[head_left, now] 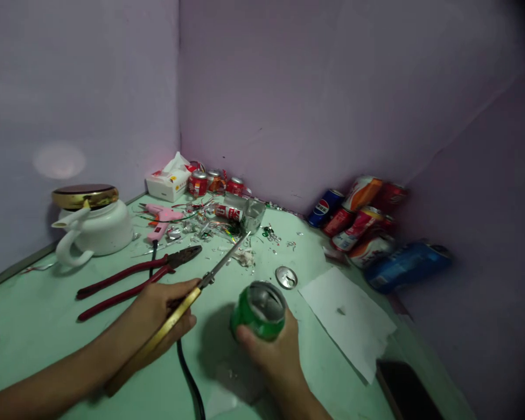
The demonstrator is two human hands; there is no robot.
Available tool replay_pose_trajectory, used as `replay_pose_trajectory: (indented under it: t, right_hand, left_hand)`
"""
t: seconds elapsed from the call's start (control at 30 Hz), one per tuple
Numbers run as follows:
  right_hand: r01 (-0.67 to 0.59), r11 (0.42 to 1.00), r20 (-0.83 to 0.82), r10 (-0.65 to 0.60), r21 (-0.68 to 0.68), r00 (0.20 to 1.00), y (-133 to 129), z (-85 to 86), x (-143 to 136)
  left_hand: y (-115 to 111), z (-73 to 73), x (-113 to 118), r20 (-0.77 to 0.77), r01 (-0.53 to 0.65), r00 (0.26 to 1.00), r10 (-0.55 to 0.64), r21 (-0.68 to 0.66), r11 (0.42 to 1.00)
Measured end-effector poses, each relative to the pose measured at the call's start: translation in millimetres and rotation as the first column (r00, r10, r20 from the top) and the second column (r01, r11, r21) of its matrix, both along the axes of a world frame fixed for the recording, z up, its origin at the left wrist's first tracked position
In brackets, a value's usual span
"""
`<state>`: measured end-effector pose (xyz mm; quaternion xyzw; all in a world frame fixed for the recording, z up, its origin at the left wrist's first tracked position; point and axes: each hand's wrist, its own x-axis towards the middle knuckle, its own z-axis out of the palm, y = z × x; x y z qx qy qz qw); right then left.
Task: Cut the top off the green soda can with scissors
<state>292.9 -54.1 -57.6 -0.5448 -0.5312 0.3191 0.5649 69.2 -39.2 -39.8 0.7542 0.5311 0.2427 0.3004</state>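
My left hand (168,309) is closed around what looks like a pair of scissors (188,298) with long brass-yellow handles; the narrow metal blades point up and to the right. In my right hand (275,350) is a green drink can (258,315), held from the near side with its top cut out, so the inside shows. A round can lid (286,277) lies flat on the table just beyond the can. Pliers with red handles (135,277) rest beyond my left hand.
A white teapot (102,227) stands at the left. Near it lie a pink glue gun (161,220) and metal scraps (210,224). A tissue box (168,184) sits in the corner. Stacked drink cans (359,224), white paper (347,321) and a dark phone-like object (405,388) are at right.
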Motion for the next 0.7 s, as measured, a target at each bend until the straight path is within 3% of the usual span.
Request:
replay_pose_trajectory:
  t: [0.2,0.43,0.6,0.7]
  right_hand:
    - [0.142,0.99,0.224,-0.135,-0.017,0.965,12,7.4,18]
    - [0.128,0.992,0.306,-0.121,-0.004,0.944,12,4.5,26]
    - [0.064,0.998,0.335,-0.058,-0.006,0.94,10,4.1,24]
    - [0.064,0.998,0.308,-0.058,-0.01,0.95,8,4.7,22]
  left_hand:
    - [1,-1.6,-9,-0.065,0.041,0.997,-0.04,0.014,0.999]
    - [-7,-14.0,-8,-0.387,0.162,0.92,-0.067,0.22,0.962]
    - [-9,-15.4,-7,-0.389,0.172,0.919,-0.07,0.235,0.957]
    - [-10,-13.2,-6,-0.276,0.146,0.957,-0.088,0.198,0.969]
